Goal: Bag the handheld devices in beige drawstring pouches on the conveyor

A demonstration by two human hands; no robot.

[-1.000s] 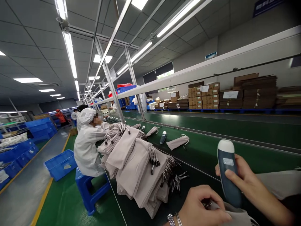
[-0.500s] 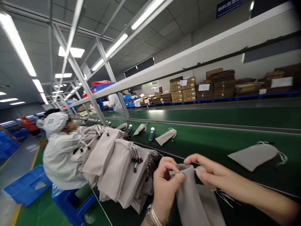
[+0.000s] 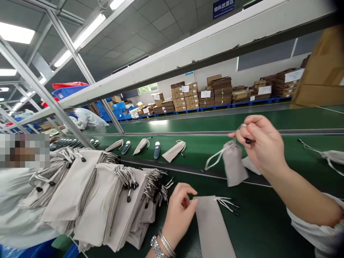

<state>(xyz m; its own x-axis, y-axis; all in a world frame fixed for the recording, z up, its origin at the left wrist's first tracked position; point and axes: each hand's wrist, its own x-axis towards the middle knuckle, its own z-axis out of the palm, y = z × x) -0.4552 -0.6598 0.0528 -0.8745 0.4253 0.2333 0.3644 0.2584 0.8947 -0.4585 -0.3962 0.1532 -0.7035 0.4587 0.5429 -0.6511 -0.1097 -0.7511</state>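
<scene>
My right hand (image 3: 264, 143) is closed on the cords of a grey drawstring pouch (image 3: 235, 165), which hangs gathered at its neck above the green belt. A black cord end shows between the fingers. My left hand (image 3: 181, 211), wearing a watch and bangles, has curled fingers, with thumb and index finger apart. Its fingertips are at the top corner of a flat grey pouch (image 3: 213, 229) lying on the dark work surface; whether they touch it I cannot tell. White cords with black ends spread from that pouch. Left of this hand lies a pile of similar pouches (image 3: 104, 200).
Along the green belt (image 3: 199, 143) lie several pouches and dark blue devices with white caps (image 3: 157, 149). Another pouch (image 3: 334, 156) lies at the far right. A white beam (image 3: 161, 75) crosses overhead. Co-workers in white are at the left, and cartons (image 3: 185, 96) stand behind.
My left hand has let go of the pouch. My right hand has lifted it up and away by its cords, and its mouth is now gathered. The view has turned rightward.
</scene>
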